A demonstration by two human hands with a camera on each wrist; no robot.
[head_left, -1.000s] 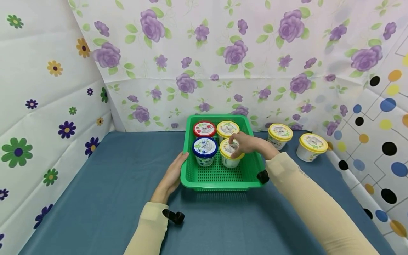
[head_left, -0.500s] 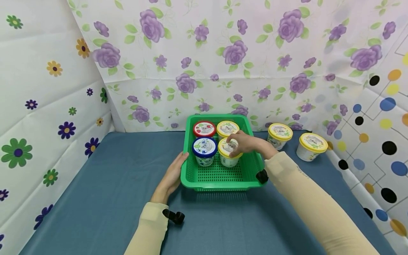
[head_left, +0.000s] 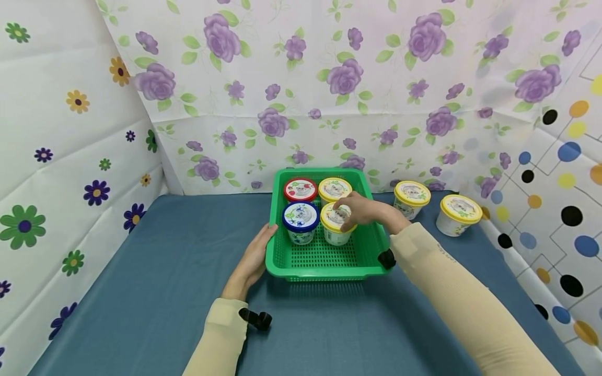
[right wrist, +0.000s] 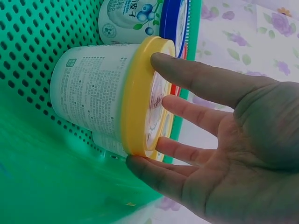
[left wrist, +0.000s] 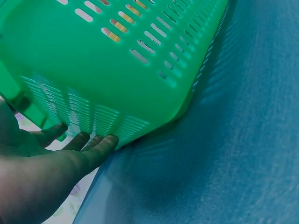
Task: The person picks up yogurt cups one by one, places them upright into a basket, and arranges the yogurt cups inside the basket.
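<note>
A green plastic basket [head_left: 324, 272] stands on the blue tabletop, with yogurt tubs upright inside. My right hand [head_left: 364, 211] spans the yellow lid of the front right tub [head_left: 336, 237]. In the right wrist view, the thumb and outer finger of that hand [right wrist: 229, 140] grip opposite edges of the lid [right wrist: 135, 98], with the middle fingers over its top. Left of this tub is a blue-lidded one [head_left: 301, 216]. Behind them are a red-lidded tub [head_left: 300, 189] and another yellow-lidded tub [head_left: 335, 188]. My left hand [left wrist: 51, 163] lays nearly straight fingers against the basket's outer left wall.
Two more yellow-lidded tubs, one [head_left: 412, 198] beside the basket and one [head_left: 457, 215] farther right, stand on the blue cloth [head_left: 188, 271]. A flowered sheet [head_left: 310, 125] rises close behind the basket. Other patterned sheets hang at both sides.
The front right yellow-lidded tub has shifted slightly left toward the blue-lidded tub, with my right hand on its lid. My left hand and the basket have stayed in place.
</note>
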